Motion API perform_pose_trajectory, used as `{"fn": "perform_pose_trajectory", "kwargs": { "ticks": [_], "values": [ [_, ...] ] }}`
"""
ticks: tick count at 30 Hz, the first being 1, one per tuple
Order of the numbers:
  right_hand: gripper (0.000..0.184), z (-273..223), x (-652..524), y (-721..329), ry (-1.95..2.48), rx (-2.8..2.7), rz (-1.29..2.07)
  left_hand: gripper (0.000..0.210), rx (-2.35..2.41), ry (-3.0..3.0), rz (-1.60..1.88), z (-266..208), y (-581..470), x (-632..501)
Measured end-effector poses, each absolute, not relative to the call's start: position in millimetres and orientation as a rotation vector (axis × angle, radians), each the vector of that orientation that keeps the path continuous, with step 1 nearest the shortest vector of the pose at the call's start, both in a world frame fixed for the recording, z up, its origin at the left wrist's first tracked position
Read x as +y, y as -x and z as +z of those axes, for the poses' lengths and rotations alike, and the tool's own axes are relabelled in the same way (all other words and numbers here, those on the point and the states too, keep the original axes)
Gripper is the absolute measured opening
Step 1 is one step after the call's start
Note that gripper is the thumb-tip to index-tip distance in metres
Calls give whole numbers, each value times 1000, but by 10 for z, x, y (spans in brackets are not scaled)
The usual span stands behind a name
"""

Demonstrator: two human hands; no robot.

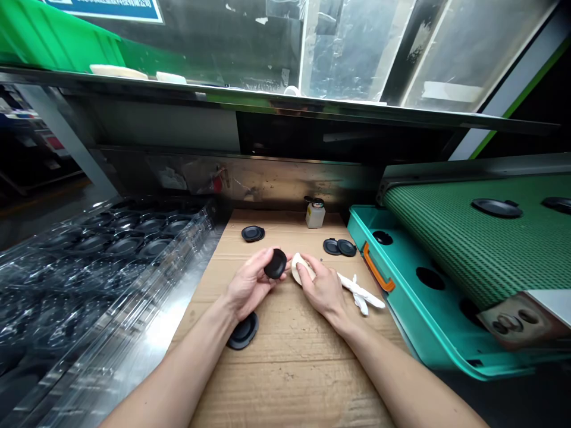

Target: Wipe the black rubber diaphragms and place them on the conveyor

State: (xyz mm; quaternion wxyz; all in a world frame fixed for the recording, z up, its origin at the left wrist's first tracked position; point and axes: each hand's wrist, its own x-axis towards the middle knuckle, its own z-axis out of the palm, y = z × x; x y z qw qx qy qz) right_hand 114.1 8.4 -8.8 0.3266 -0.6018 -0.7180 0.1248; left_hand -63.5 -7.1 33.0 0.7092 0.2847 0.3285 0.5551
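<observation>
In my left hand (250,284) is a small round black disc-shaped part (275,264), pinched by its edge and tilted up. My right hand (325,290) grips a cream-white rounded pad (295,267), close to the black part; whether the two touch I cannot tell. A larger round black part (244,331) lies on the cardboard (289,380) beside my left wrist, partly hidden by it. White cloth-like strips (363,294) lie to the right of my right hand. Further back are a short stack of black round parts (253,233) and an overlapping pair of black discs (346,248).
A small square bottle (314,216) stands at the back of the cardboard. Clear plastic trays (129,255) with several black parts fill the left side. At right, a teal bin (439,351) with an orange handle sits under a green conveyor belt (473,238). A metal shelf (250,98) spans above.
</observation>
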Motion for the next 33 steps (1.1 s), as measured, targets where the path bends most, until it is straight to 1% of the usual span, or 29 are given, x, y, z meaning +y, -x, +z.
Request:
{"fn": "perform_pose_trajectory", "kwargs": {
  "ticks": [3,5,8,10,12,15,18,21,24,30,32,33],
  "values": [
    [35,-85,85,-1147,1568,-1883,340,49,918,-882,1519,344,543,-147],
    [36,-78,84,-1147,1573,-1883,349,55,947,-1030,1617,359,513,-207],
    [36,-71,81,-1148,1567,-1886,365,52,909,-1185,1581,373,521,-273],
    [36,-74,79,-1154,1549,-1878,381,55,910,-1253,1551,368,534,-294],
    [37,-84,81,-1163,1530,-1867,397,63,962,-1328,1544,354,535,-300],
    [38,-101,102,-1173,1486,-1840,445,81,1143,-1532,1538,317,520,-291],
    [41,-104,126,-1155,1343,-1675,638,98,1314,-1837,1479,269,519,-267],
    [47,-84,108,-1098,1168,-1456,907,106,1371,-1989,1445,229,536,-243],
    [50,-65,50,-1031,1069,-1383,1058,104,1367,-2044,1444,211,550,-235],
    [49,-68,4,-981,1010,-1289,1191,94,1295,-1986,1466,248,545,-265],
    [50,-46,-16,-961,991,-1219,1240,85,1269,-1845,1496,267,516,-266],
    [51,-29,-38,-944,983,-1191,1251,76,1257,-1726,1497,270,494,-261]
  ]
}}
